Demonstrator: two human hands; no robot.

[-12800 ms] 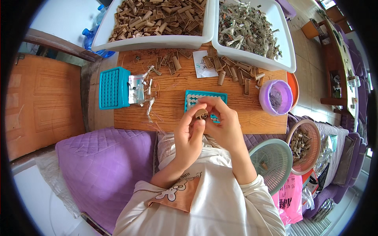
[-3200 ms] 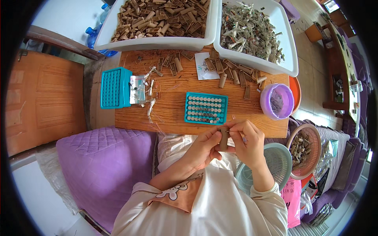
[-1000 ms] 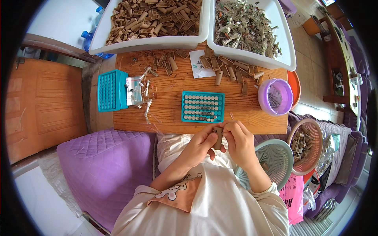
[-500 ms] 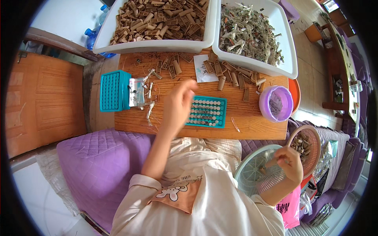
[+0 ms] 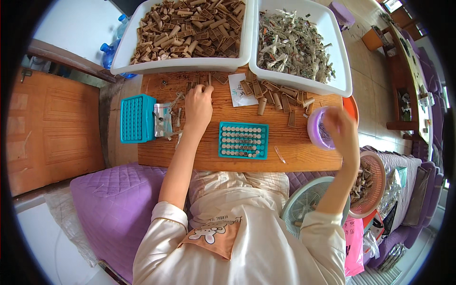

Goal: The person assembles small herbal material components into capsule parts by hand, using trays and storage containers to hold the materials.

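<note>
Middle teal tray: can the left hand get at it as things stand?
Probably yes: the left hand, by the brown cases, is beyond and left of the tray, with bare tabletop between and nothing covering it.

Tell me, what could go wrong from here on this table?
The left hand is at the loose shells, close to the wires, so it might snag one.
The right hand, blurred, is by the tub, which stands near the table's right edge; a bump could tip it.
The tray of discs is uncovered between the arms, so a careless sweep might spill them.
</note>
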